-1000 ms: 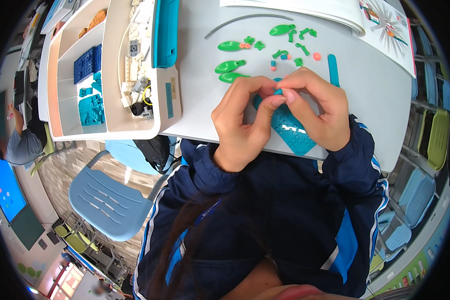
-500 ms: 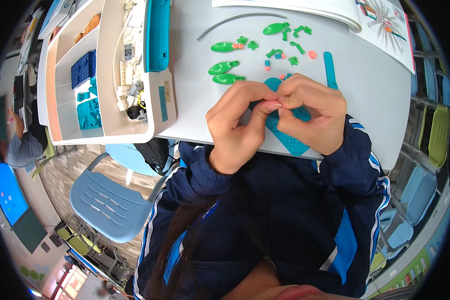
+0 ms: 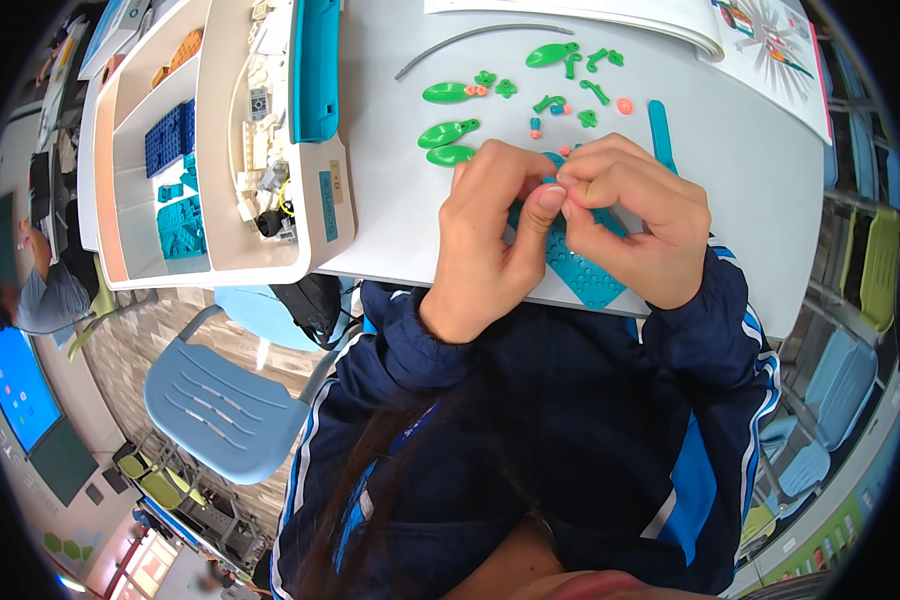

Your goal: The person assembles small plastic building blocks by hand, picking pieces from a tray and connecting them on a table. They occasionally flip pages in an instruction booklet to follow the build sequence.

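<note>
My left hand (image 3: 490,235) and my right hand (image 3: 630,225) meet fingertip to fingertip over a teal studded baseplate (image 3: 582,275) lying at the near edge of the white table (image 3: 740,190). Together they pinch a very small piece, mostly hidden by my fingers. Just beyond my hands lie green leaf-shaped pieces (image 3: 448,133), small green stem pieces (image 3: 548,102), tiny pink round pieces (image 3: 624,105) and a teal bar (image 3: 660,128).
A white sorting tray (image 3: 220,150) with blue, teal and white parts and a teal lid stands at the left. An open instruction booklet (image 3: 730,30) lies at the far edge. A thin grey curved rod (image 3: 470,38) lies near it. Blue chair (image 3: 210,405) below left; a person sits at far left.
My two hands have stayed together over the baseplate, shifting slightly while the fingers work the small piece. The loose pieces on the table have not moved.
</note>
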Motion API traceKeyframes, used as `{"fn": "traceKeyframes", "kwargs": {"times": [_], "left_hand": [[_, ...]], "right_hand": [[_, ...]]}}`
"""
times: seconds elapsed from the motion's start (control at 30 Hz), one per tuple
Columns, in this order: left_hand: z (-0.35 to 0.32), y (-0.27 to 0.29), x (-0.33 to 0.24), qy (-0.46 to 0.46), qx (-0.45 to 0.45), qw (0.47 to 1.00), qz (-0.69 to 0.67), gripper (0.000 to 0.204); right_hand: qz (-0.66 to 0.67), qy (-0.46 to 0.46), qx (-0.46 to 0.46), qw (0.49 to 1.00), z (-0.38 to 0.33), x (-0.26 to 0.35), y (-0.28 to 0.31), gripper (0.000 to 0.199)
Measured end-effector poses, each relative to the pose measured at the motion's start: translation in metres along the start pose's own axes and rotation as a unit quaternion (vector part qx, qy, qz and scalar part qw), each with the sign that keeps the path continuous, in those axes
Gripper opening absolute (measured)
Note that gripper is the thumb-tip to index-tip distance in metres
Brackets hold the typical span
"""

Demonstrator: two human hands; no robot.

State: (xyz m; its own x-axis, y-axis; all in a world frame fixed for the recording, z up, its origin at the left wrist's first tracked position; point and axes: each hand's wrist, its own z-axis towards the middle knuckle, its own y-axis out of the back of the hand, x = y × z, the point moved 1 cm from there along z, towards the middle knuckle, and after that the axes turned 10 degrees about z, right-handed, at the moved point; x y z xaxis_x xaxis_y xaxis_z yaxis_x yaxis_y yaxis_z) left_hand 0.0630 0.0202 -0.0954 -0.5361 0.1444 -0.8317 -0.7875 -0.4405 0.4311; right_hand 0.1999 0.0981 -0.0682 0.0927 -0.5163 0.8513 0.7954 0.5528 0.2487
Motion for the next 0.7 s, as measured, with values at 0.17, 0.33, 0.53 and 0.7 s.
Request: {"fn": "traceKeyframes", "kwargs": {"times": [0.17, 0.33, 0.53, 0.7], "left_hand": [[0.001, 0.004, -0.001, -0.054, 0.058, 0.996, 0.046, 0.005], [0.0, 0.006, -0.006, -0.08, 0.044, 0.994, 0.053, 0.011], [-0.002, 0.007, -0.002, 0.039, -0.003, 0.996, -0.086, 0.005], [-0.003, 0.009, 0.003, 0.082, -0.022, 0.978, -0.192, 0.019]], "right_hand": [[0.039, -0.032, 0.029, 0.998, -0.002, 0.002, 0.005, 0.014], [0.047, -0.039, 0.016, 0.998, -0.004, 0.003, 0.005, 0.014], [0.058, -0.066, 0.001, 0.996, 0.002, 0.002, 0.015, 0.009], [0.217, -0.14, -0.127, 0.958, 0.012, 0.006, 0.038, 0.016]]}}
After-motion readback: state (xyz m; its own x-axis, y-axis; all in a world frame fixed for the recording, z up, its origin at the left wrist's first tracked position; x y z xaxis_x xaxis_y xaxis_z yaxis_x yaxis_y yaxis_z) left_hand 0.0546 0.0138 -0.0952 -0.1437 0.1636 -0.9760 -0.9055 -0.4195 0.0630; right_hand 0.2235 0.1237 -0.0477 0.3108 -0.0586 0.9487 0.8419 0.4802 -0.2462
